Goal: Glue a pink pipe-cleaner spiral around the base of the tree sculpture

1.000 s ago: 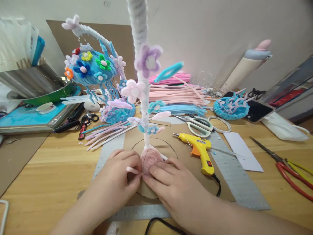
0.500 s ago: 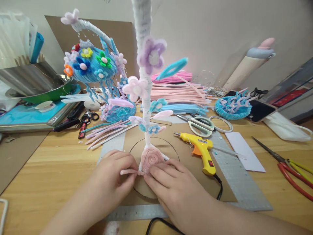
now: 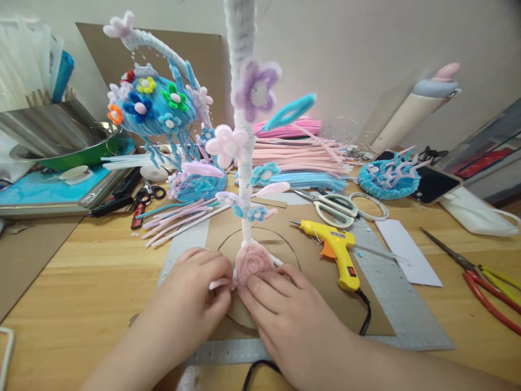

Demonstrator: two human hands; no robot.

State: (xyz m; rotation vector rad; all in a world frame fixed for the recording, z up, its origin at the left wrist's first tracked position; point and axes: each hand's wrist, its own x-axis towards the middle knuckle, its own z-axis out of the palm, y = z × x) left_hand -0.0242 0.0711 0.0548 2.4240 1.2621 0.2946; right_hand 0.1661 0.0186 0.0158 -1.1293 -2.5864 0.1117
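A pink spiral coil [image 3: 254, 262] lies at the foot of a white wrapped stem [image 3: 246, 190] that carries purple, pink and blue fuzzy flowers. My left hand [image 3: 201, 288] pinches a pale pink pipe cleaner [image 3: 220, 283] just left of the coil; its short end shows between thumb and fingers. Fingers of my right hand [image 3: 280, 309] press together on the coil's lower edge, and their tips are partly hidden. Beneath both lies brown cardboard [image 3: 325, 304] with a drawn circle round the stem's foot.
To the right are a yellow glue gun [image 3: 345, 255] with a black cord, white-handled scissors [image 3: 336, 210] and red-and-yellow-handled scissors [image 3: 480, 277]. Pink pipe cleaners [image 3: 293, 155] are piled behind the stem. A blue flowered ornament [image 3: 158, 108] hangs at the back left.
My left hand has moved slightly right, nearer the coil, and less of the pink pipe cleaner sticks out. My right hand stays at the coil's lower edge.
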